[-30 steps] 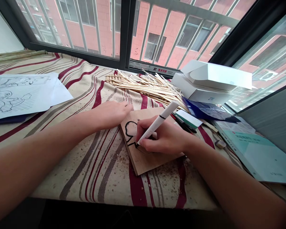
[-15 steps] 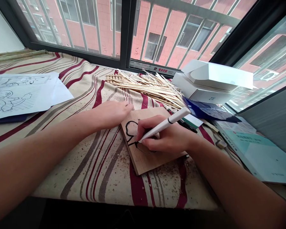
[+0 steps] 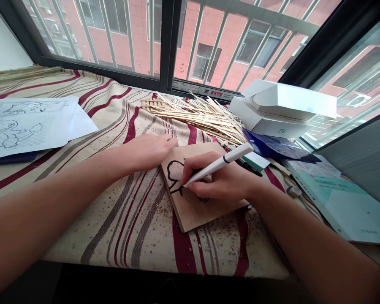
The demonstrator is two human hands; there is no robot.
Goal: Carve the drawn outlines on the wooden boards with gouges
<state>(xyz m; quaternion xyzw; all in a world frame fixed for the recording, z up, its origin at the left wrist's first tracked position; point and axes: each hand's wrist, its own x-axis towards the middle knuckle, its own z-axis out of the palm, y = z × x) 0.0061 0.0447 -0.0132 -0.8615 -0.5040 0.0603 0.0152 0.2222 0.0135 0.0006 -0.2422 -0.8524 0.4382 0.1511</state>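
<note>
A white marker pen (image 3: 213,168) with a black ring is pinched in my right hand (image 3: 226,181). Its tip meets the face of a square wooden board (image 3: 193,219), near thick black curved lines. Fainter pencil lines show beside them, partly covered by the hand. My left hand (image 3: 153,150) lies at the board's upper left corner, fingers curled against the edge; its fingertips are partly hidden. The board lies tilted on a striped cloth (image 3: 114,219).
Thin wooden sticks (image 3: 196,112) are heaped behind the board. Line drawings on paper (image 3: 25,122) lie at left. A white box (image 3: 285,109), a blue sheet (image 3: 278,147), a black pen (image 3: 248,166) and a pale green book (image 3: 351,194) are at right. Crumbs dot the cloth.
My right hand and the marker pen have shifted very slightly up and left over the board. The left hand and the board stay in place.
</note>
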